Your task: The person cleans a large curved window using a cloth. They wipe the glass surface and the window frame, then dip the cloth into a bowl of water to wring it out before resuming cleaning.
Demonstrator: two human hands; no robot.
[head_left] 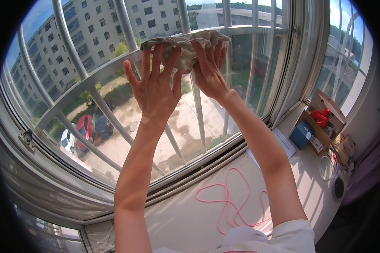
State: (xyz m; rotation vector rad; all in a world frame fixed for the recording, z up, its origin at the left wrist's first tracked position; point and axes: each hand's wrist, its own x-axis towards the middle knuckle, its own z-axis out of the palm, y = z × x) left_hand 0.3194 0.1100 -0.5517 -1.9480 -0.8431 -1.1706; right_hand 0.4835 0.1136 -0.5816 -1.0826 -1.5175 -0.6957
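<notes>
A crumpled greyish-brown cloth [185,53] lies against the window glass [190,104] at the upper middle, in front of the metal bars outside. Both arms reach up to it. My left hand [158,79] has its fingers spread, with several fingertips pressing the cloth's left part flat to the pane; the thumb and little finger stand apart from the others. My right hand [210,69] rests on the cloth's right part, its fingertips partly covered by the folds. The palms do not close around the cloth.
A pink cord [228,200] lies in loops on the white windowsill [177,221]. To the right are white paper [285,144], an open cardboard box [319,139] with a blue box [301,134] and red cloth [320,117], and a round black object [338,187]. The sliding-window track [196,172] runs below the glass.
</notes>
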